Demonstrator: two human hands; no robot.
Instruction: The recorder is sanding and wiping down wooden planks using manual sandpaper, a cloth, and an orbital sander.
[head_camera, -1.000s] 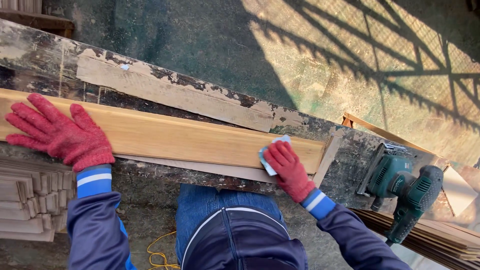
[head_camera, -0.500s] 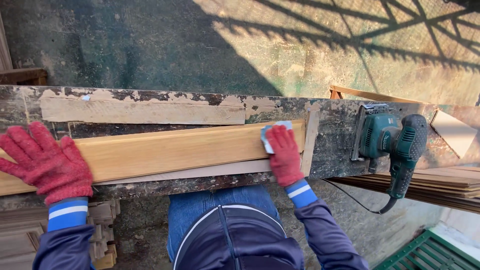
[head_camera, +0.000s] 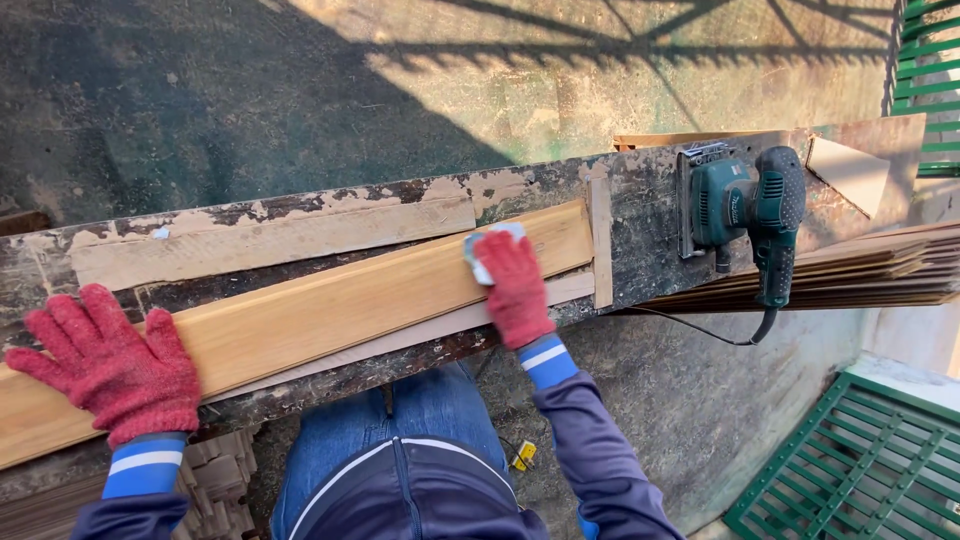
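At far left of the counter (head_camera: 650, 215), my left hand (head_camera: 112, 368) lies flat, fingers spread wide, palm down on the near-left end of the long pale wooden plank (head_camera: 330, 305). It grips nothing; it only presses on the plank's top face. Red knit glove, blue cuff with a white stripe, dark blue sleeve below.

Plank: lies lengthwise on the counter, running from lower left up toward the right, tilted in view. A thinner grey strip (head_camera: 440, 328) shows along its near edge, touching it. Behind the plank, farther from me, a weathered board with peeling paint (head_camera: 270, 240) lies flat on the counter top.

Right of centre, my right hand (head_camera: 512, 288), also in a red glove, rests on the plank near its right end. Fingers lie together and slightly curled over a small light-blue pad (head_camera: 480, 252), which sits flat between glove and wood. Only the pad's far edge shows past the fingertips.

Just past the plank's right end, a short upright wooden strip (head_camera: 600, 245) lies crosswise on the counter.

Further right: a green electric sander (head_camera: 740, 210) sits on the counter, well apart from both hands, its black cord hanging off the near edge. A stack of thin wooden slats (head_camera: 860, 275) lies beside it. Green metal grating (head_camera: 860, 460) is at lower right.
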